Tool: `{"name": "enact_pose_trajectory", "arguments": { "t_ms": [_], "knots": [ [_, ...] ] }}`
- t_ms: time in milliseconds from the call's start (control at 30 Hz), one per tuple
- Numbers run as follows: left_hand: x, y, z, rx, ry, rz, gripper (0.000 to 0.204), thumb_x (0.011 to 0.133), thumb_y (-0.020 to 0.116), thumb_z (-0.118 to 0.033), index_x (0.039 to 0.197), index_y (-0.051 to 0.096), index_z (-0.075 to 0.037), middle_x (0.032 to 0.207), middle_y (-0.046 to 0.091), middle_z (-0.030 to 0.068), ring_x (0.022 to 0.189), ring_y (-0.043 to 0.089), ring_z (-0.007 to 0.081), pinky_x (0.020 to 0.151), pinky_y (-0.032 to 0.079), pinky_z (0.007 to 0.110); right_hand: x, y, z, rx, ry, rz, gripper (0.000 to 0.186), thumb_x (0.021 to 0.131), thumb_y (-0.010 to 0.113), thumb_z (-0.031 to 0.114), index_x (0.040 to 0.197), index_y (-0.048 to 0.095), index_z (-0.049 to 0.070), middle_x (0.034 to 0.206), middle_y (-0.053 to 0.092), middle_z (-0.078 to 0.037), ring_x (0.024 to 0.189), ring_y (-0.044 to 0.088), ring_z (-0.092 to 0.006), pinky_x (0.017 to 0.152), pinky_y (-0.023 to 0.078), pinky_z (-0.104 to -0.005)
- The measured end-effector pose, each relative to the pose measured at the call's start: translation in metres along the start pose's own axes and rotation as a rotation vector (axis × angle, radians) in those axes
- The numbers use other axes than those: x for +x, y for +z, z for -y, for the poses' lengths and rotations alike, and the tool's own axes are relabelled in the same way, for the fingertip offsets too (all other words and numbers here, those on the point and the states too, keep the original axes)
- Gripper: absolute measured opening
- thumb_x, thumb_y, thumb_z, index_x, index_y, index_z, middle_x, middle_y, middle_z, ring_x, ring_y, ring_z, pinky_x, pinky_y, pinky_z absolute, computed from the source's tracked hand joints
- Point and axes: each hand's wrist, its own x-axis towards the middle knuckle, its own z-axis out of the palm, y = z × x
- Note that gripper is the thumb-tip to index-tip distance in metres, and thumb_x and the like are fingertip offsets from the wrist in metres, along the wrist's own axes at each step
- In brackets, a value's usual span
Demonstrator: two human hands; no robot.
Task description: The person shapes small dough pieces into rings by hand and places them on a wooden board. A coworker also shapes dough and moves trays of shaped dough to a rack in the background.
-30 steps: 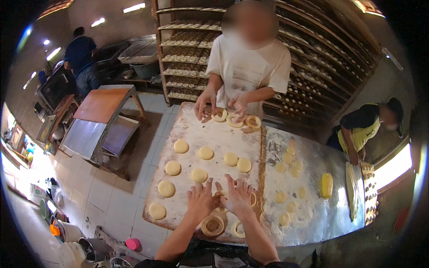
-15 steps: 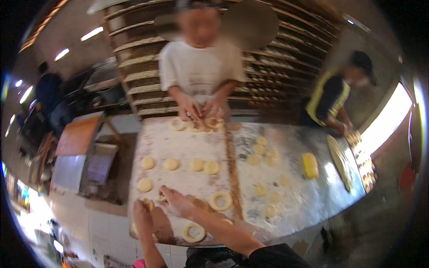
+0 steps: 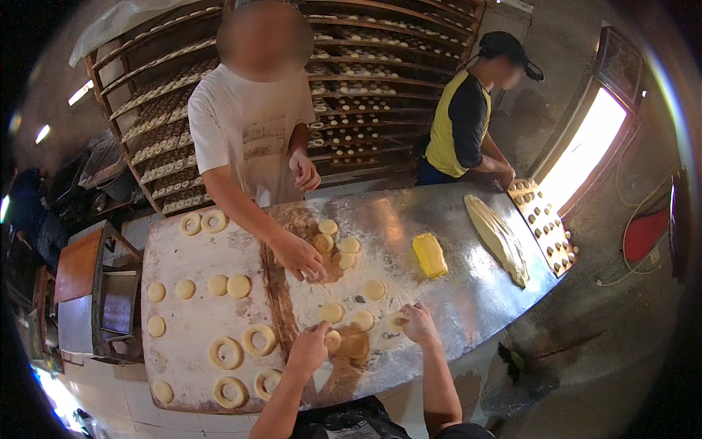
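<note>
My left hand (image 3: 311, 347) has its fingers curled at the edge of a pale dough round (image 3: 333, 341) on the floured metal tabletop. Off to the right, my right hand (image 3: 422, 324) grips the side of another dough round (image 3: 397, 320), partly hidden by its fingers. Between my hands lie a flat dough round (image 3: 362, 320) and a shadow. More rounds sit just beyond, such as one (image 3: 374, 290) in the flour. Several dough rings (image 3: 227, 353) lie on the floured board (image 3: 197, 249) to my left.
Across the table, a co-worker's hand (image 3: 300, 257) reaches to a cluster of dough rounds (image 3: 345, 260). A yellow block (image 3: 429, 256) and a long dough strip (image 3: 497, 238) lie right. Another person stands by a tray of small pieces (image 3: 542, 227). Loaded shelves (image 3: 380, 80) rise behind.
My view has swung right. Both my hands have left the ring on the board and moved apart to dough rounds on the metal top. The co-worker has reached over to the rounds there.
</note>
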Motion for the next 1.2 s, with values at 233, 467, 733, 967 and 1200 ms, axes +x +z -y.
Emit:
{"name": "enact_pose_trajectory", "arguments": {
  "t_ms": [233, 467, 733, 967, 1200],
  "knots": [
    [0.01, 0.044, -0.034, 0.022, 0.045, -0.352, 0.039, 0.093, 0.066, -0.016, 0.128, 0.054, -0.003, 0.117, 0.062, 0.0264, 0.1, 0.066, 0.0409, 0.082, 0.053, 0.05, 0.012, -0.01, -0.006, 0.245, -0.102, 0.235, 0.032, 0.081, 0.081, 0.022, 0.102, 0.062, 0.007, 0.108, 0.063, -0.013, 0.097, 0.061, -0.0304, 0.085, 0.05, -0.0402],
    [0.007, 0.046, -0.096, -0.713, -0.006, -0.143, 0.042, 0.092, 0.075, -0.027, 0.123, 0.064, 0.0, 0.105, 0.073, 0.0185, 0.094, 0.074, 0.0274, 0.081, 0.058, 0.034, 0.002, -0.042, 0.024, 0.922, -0.41, 0.358, 0.037, 0.084, 0.078, 0.005, 0.112, 0.054, 0.004, 0.098, 0.064, -0.008, 0.084, 0.063, -0.0186, 0.077, 0.052, -0.0322],
    [-0.002, 0.023, -0.096, -0.201, 0.082, -0.595, 0.036, 0.082, 0.075, -0.001, 0.116, 0.063, 0.0, 0.101, 0.064, 0.0181, 0.089, 0.068, 0.032, 0.073, 0.056, 0.039, 0.022, 0.013, 0.104, 0.83, -0.494, -0.166, 0.086, 0.069, 0.084, 0.006, 0.14, 0.035, 0.006, 0.113, 0.059, -0.013, 0.103, 0.06, -0.0241, 0.087, 0.051, -0.0395],
    [-0.014, 0.015, -0.07, -0.425, 0.215, -0.924, 0.052, 0.083, 0.059, 0.011, 0.13, 0.045, -0.005, 0.112, 0.058, 0.0184, 0.09, 0.061, 0.0263, 0.076, 0.052, 0.035, 0.013, -0.012, 0.109, 1.809, -0.407, 1.108, 0.059, 0.091, 0.068, 0.018, 0.14, 0.038, 0.008, 0.103, 0.064, -0.013, 0.104, 0.063, -0.0264, 0.092, 0.048, -0.0393],
    [-0.04, -0.005, -0.052, -0.856, 0.166, -0.695, 0.028, 0.099, 0.054, -0.016, 0.125, 0.048, -0.006, 0.084, 0.064, 0.0072, 0.071, 0.062, 0.0165, 0.061, 0.048, 0.03, -0.016, -0.03, 0.159, 0.813, -0.804, 0.512, 0.064, 0.1, 0.045, 0.059, 0.142, 0.038, 0.011, 0.081, 0.071, -0.012, 0.08, 0.067, -0.0255, 0.074, 0.053, -0.0396]
  ]
}}
